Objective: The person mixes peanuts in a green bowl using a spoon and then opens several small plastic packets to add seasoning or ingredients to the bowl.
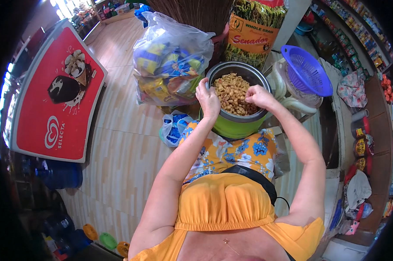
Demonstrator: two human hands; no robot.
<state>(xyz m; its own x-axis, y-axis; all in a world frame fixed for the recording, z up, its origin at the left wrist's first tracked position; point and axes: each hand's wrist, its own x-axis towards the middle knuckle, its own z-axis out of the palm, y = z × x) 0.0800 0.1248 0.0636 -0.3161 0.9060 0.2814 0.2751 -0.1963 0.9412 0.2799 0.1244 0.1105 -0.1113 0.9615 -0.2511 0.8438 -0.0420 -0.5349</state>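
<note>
A pot with a bright green outside and a metal rim stands at my knees. Inside lies a heap of golden-brown peanuts. My left hand grips the pot's left rim, the thumb on the inner side. Over the right part of the peanuts is my right hand, its fingers drawn together; whether a nut is between the fingertips is too small to tell.
Left of the pot stands a clear plastic bag of snack packs. Behind it is a rice sack. A purple colander sits on a white plastic chair at right. A red freezer is far left; stocked shelves line the right.
</note>
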